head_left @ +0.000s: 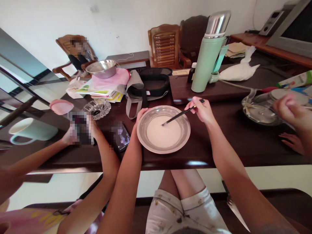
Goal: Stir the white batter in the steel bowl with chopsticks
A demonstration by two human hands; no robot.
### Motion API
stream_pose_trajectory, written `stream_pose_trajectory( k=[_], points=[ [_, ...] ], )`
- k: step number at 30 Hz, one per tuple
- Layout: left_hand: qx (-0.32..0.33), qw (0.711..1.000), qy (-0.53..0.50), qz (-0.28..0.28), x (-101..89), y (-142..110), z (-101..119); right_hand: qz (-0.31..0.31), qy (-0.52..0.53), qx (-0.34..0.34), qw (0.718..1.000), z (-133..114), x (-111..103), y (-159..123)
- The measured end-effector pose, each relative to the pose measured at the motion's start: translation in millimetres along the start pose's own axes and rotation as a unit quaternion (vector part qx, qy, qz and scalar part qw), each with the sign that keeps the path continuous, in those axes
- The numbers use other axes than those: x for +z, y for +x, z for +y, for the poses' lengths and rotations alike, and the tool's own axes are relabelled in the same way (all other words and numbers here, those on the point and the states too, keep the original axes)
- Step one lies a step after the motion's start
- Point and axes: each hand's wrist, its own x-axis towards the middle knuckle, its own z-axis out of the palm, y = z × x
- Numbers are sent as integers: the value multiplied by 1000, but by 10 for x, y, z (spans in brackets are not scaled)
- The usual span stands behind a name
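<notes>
A round metal bowl (140,138) of milky white liquid (163,135) stands near the table's front edge. My left hand (141,114) is closed on its left rim; the bowl hides some of the fingers. In my right hand (201,109), pinched near their upper end, are dark chopsticks (180,113), lying so close together that I cannot count them. They slant down to the left over the bowl's right rim. Their tips touch the white liquid near the middle of the bowl.
Left of the bowl lies a phone (121,136); beside it, another person's hands (70,133) hold a phone. A glass ashtray (97,109), mug (34,130) and grey bag (148,86) are around. A green thermos (207,61) stands behind. At right, a person's hand (290,109) is near a glass-lidded pan (260,112).
</notes>
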Motion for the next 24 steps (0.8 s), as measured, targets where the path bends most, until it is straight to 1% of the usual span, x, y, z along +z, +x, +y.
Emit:
stream_pose_trajectory(
  k=[2, 5, 7, 9, 12, 14, 16, 20, 24],
  points=[
    [-5, 1000, -4, 1, 0, -3, -6, -3, 32, 11, 999, -16, 7, -6],
    [-7, 1000, -10, 3, 5, -9, -13, -62, 63, 54, 995, -10, 75, -39],
    [-11, 1000, -11, 4, 12, -12, -10, -96, 56, 84, 990, 5, 112, -52],
    [-17, 1000, -10, 7, 20, -16, -2, -89, 44, 86, 991, 12, 110, -44],
    [-20, 1000, -9, 14, 28, -22, 9, -30, 41, 47, 998, -5, 56, -8],
    [-20, 1000, -10, 16, 29, -22, 10, -8, 49, 31, 998, -24, 37, 4],
    [-18, 1000, -11, 17, 25, -18, 5, -18, 63, 35, 997, -33, 57, -6],
    [-11, 1000, -12, 21, 16, -6, -5, -74, 94, 47, 992, -6, 162, -65],
    [-7, 1000, -9, 21, 8, -10, -12, -106, 77, 55, 990, 46, 199, -86]
  ],
)
